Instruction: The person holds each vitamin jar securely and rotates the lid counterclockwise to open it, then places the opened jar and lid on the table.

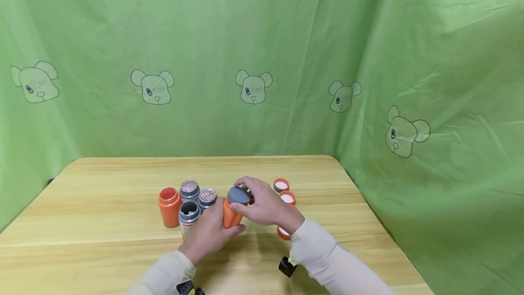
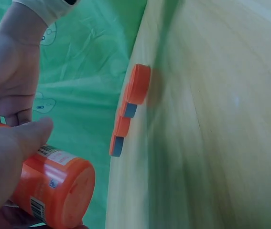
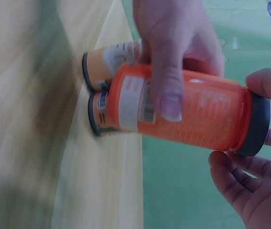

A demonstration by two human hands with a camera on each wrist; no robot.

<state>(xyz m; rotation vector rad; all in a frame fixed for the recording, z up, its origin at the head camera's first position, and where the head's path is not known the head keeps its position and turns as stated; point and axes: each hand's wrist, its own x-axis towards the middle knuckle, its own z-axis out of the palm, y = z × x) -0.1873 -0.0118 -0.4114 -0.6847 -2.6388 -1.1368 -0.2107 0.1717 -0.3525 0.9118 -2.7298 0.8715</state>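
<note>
My left hand grips an orange plastic bottle around its body, its thumb lying along the side. The bottle is held tilted over the table, its base showing in the left wrist view. On its neck sits a dark grey screw lid, which my right hand holds between thumb and fingers. In the right wrist view, the lid is at the bottle's neck, with fingertips on its edge. Just left of the hands stand an open-mouthed orange bottle, an open grey-necked bottle and two foil-topped grey-necked bottles.
To the right of the hands, several loose lids lie in a row, among them an orange lid with a white lining. Orange and grey sides show on the lids in the left wrist view. Green curtain hangs behind and right of the wooden table.
</note>
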